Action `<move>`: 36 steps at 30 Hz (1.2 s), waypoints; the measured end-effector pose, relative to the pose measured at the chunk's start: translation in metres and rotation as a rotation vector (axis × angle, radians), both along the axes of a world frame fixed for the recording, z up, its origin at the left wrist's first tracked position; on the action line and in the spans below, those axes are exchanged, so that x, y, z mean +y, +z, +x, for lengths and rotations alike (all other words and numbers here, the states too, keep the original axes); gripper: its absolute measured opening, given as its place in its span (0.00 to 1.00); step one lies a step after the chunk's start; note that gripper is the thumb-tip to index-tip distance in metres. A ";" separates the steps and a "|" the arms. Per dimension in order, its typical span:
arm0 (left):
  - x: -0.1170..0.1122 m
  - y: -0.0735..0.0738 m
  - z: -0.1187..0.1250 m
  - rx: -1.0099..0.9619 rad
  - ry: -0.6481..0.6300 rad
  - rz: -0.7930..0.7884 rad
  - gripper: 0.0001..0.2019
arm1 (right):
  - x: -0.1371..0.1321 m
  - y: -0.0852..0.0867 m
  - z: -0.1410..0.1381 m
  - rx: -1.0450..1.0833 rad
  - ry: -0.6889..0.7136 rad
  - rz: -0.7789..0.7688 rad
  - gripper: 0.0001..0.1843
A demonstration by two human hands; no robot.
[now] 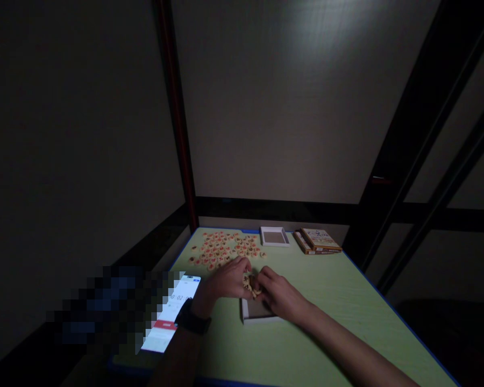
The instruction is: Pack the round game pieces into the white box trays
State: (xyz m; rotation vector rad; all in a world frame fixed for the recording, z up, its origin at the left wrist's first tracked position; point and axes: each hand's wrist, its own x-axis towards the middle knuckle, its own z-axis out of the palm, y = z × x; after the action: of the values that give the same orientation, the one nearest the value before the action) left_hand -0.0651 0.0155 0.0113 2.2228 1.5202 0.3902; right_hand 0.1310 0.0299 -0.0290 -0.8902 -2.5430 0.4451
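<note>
My left hand (230, 280) and my right hand (280, 293) come together over the near side of the table. Between them is a small cluster of round Chinese chess pieces (250, 285), with the fingers of both hands curled around it. Directly beneath the hands lies a shallow open box (262, 318) with a white rim, its far part hidden by them. Many more loose chess pieces (220, 250) with red and black characters are spread beyond my left hand. A dark watch (192, 318) is on my left wrist.
A lit phone (171, 317) showing a timer lies left of my left wrist. Another shallow white box (274, 237) sits at the table's far edge. Two flat printed boxes (318, 241) are stacked at the far right. The green table (339, 317) has a blue edge; walls stand behind it.
</note>
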 end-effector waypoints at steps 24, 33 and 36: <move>0.008 -0.016 0.000 0.000 -0.006 0.011 0.22 | 0.004 -0.009 -0.003 0.184 0.055 0.002 0.16; 0.010 -0.019 -0.001 -0.007 -0.002 0.010 0.23 | 0.004 -0.006 -0.001 0.222 0.066 -0.071 0.16; 0.009 -0.019 -0.001 -0.016 0.000 0.006 0.22 | 0.004 -0.004 -0.001 0.225 0.072 -0.079 0.17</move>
State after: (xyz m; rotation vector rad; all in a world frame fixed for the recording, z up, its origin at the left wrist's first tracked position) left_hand -0.0664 0.0250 -0.0077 2.2192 1.5120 0.4124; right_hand 0.1295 0.0341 -0.0332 -0.7327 -2.3707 0.6343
